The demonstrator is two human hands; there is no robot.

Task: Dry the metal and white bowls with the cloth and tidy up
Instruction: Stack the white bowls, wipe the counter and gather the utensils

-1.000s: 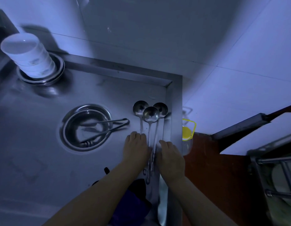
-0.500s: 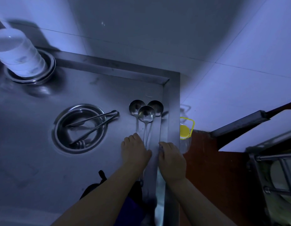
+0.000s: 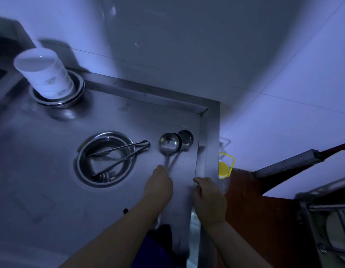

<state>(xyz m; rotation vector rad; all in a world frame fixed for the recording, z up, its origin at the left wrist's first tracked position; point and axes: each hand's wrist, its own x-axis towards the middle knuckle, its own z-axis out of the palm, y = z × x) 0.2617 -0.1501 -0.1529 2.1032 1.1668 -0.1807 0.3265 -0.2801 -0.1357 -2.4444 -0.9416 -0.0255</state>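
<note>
Steel ladles (image 3: 169,145) lie under left hand (image 3: 158,185).

Three ladle bowls showed a second ago; now only two ladles (image 3: 175,144) are visible, overlapping near the table's (image 3: 51,200) right rim. The left hand (image 3: 159,185) has drawn back and curled, fingertips at the ladle handles. The right hand (image 3: 209,198) has shifted onto the table's right edge, fingers bent over it.
</note>
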